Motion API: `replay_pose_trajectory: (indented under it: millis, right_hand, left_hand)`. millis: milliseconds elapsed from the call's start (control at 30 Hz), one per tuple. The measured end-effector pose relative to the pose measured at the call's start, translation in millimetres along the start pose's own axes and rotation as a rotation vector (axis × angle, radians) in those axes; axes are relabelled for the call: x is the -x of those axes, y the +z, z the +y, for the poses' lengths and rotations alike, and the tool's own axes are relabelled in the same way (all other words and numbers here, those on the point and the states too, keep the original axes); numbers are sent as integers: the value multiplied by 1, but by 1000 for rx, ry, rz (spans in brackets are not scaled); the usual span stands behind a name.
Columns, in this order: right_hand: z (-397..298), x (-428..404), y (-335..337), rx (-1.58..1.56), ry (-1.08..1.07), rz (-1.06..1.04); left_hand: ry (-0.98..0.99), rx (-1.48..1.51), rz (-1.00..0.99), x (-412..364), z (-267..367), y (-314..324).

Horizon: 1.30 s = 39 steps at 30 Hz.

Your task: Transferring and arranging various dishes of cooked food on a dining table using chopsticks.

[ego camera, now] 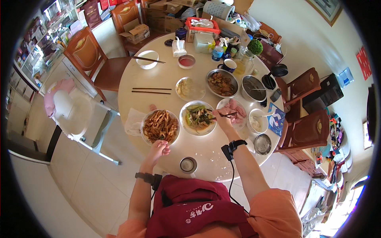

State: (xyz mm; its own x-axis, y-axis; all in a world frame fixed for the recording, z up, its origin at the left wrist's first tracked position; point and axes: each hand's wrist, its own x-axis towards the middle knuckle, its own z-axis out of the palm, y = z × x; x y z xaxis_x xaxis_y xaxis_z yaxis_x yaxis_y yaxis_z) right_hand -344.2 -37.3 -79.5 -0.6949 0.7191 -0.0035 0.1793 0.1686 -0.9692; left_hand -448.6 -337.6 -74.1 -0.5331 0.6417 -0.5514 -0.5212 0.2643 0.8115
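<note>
My right hand [223, 120] grips a pair of dark chopsticks [228, 114], whose shafts lie across the gap between a plate of greens and noodle-like strands [196, 118] and a plate of pink meat slices [238, 108]. At the near edge of a bowl of brown fried strips [160, 126] is my left hand [159, 148], its fingers curled; whether it pinches anything is too small to tell. A metal cup [188, 165] stands near the table's front edge.
On the round table [166, 71] are a bowl of brown stew [221, 83], a pot with a spoon [254, 88], a rice bowl [257, 120] and a metal bowl [262, 144]. Another chopstick pair [151, 91] lies at left. A white high chair [74, 110] and wooden chairs [111, 70] stand around.
</note>
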Motion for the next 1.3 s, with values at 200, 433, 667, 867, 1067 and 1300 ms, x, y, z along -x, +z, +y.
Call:
replay_pose_trajectory:
  millis: [200, 433, 667, 867, 1067, 1300]
  right_hand:
    - [-2, -4, 5, 22, 48, -3]
    - [-5, -6, 2, 15, 14, 47]
    - [-2, -2, 2, -212, 51, 184]
    - [-1, 5, -5, -452, 168, 294]
    - [-2, 13, -16, -637, 288, 375]
    - [-29, 14, -26, -754, 148, 285]
  left_hand:
    - [-9, 17, 43, 6, -3, -8]
    - [-11, 51, 22, 5, -7, -10]
    - [12, 56, 27, 5, -8, -12]
    - [14, 54, 32, 6, -6, -12]
    - [15, 72, 27, 9, -6, -11]
    - [20, 75, 49, 16, -4, -15]
